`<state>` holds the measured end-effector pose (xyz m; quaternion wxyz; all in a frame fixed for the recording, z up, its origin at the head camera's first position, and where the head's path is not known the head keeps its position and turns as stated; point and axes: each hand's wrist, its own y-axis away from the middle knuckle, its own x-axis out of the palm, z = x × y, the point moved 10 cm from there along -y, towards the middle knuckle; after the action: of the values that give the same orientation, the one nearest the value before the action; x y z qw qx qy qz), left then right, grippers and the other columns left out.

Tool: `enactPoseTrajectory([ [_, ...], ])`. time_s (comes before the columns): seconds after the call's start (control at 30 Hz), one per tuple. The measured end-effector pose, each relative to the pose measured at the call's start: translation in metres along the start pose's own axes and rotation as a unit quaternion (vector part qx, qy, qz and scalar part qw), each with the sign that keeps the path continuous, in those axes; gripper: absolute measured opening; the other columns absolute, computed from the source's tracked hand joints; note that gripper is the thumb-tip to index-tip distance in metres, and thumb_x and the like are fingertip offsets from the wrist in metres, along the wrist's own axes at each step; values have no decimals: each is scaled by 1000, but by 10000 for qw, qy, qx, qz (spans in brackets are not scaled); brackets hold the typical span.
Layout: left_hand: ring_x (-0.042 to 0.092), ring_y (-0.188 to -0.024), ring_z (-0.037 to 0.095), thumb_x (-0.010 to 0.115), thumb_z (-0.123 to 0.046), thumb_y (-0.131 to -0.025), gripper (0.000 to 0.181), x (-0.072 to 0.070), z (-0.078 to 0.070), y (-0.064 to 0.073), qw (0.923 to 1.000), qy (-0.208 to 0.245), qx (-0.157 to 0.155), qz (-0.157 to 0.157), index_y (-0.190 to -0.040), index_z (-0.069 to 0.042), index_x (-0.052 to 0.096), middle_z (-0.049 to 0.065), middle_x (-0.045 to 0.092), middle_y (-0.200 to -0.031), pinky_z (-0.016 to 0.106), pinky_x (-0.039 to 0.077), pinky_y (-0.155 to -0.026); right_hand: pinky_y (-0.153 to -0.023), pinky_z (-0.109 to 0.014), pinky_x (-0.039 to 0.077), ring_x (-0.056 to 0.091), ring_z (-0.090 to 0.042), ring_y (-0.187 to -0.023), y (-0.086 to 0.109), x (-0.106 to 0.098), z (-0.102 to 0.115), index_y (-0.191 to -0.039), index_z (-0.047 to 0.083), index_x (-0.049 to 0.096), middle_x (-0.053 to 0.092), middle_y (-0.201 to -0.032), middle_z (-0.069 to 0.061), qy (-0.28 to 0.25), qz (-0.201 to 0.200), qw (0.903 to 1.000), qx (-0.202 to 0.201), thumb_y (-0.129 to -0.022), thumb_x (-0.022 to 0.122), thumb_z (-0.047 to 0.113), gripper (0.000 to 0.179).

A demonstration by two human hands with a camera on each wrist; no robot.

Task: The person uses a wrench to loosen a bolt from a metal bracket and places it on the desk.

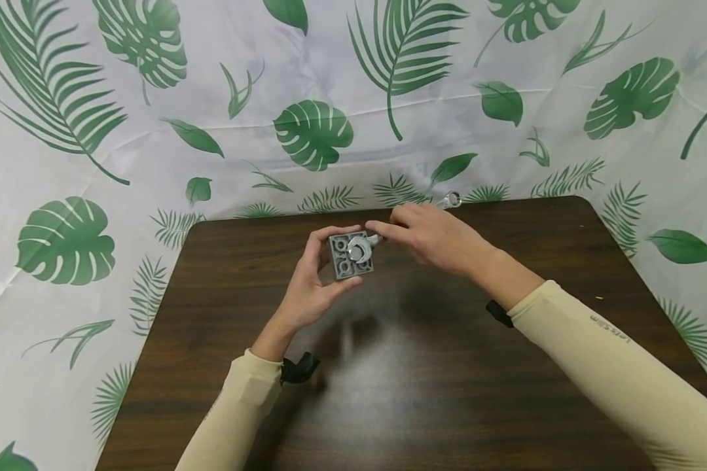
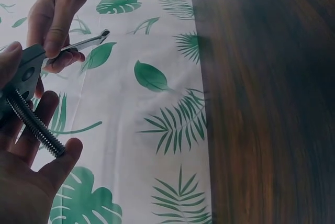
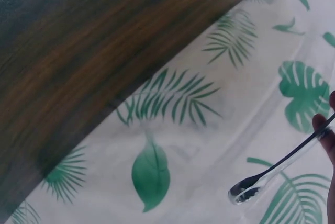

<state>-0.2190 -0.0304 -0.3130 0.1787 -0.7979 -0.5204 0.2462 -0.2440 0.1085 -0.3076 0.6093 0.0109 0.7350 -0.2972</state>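
My left hand (image 1: 306,288) grips a square grey metal plate (image 1: 336,256) with round holes by its edges, fingers along the far side and thumb at the near corner. A long threaded bolt (image 2: 36,124) sticks out from the plate's other side, past the left fingers. My right hand (image 1: 438,235) holds a silver combination wrench (image 1: 452,199) by its shaft. The wrench's open jaw sits around the bolt head over the plate, while its ring end (image 3: 246,190) points away beyond the right hand. Plate and wrench are held up above the table.
A dark wood-grain table (image 1: 424,392) lies below both hands. White cloth (image 1: 241,157) printed with green leaves hangs behind and beside it. A tiny yellow piece (image 1: 599,297) lies on the right of the table. Black straps (image 1: 299,368) are around both wrists.
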Motion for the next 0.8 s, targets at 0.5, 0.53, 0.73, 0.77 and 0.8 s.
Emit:
enactPoseTrajectory([
  [0.5, 55, -117, 33, 72, 22, -74, 72, -12, -3, 0, 9990, 98, 168, -395, -134, 11, 33, 23, 48, -142, 32, 47, -90, -65, -33, 43, 45, -19, -74, 11, 7, -7, -140, 13, 54, 50, -89, -4, -726, -180, 9937, 829, -94, 61, 3, 47],
  [0.53, 54, -118, 33, 72, 22, -75, 72, -13, -4, -1, 9989, 109, 188, -425, -134, 11, 33, 23, 48, -142, 32, 47, -90, -65, -32, 43, 45, -18, -74, 12, 7, -7, -139, 13, 55, 50, -89, -3, -818, -157, 9919, 954, -95, 61, 4, 45],
  [0.73, 53, -118, 36, 70, 24, -74, 72, -17, -4, -2, 9976, 120, 245, -638, -134, 13, 31, 25, 47, -142, 31, 47, -89, -63, -29, 41, 44, -12, -73, 16, 9, -1, -139, 14, 55, 48, -88, 3, -1491, -21, 9698, 1932, -100, 57, 15, 38],
  [0.77, 53, -119, 36, 70, 25, -74, 72, -18, -4, -2, 9973, 118, 258, -674, -134, 13, 31, 25, 47, -142, 31, 47, -90, -62, -29, 41, 44, -12, -72, 17, 9, 1, -139, 14, 55, 48, -88, 4, -1584, -8, 9655, 2068, -101, 57, 16, 38],
  [0.8, 53, -119, 36, 70, 25, -74, 72, -18, -4, -2, 9971, 113, 271, -708, -134, 13, 31, 25, 47, -142, 31, 47, -90, -62, -29, 40, 44, -11, -71, 17, 9, 4, -139, 14, 55, 48, -88, 4, -1663, 16, 9615, 2186, -101, 57, 17, 38],
])
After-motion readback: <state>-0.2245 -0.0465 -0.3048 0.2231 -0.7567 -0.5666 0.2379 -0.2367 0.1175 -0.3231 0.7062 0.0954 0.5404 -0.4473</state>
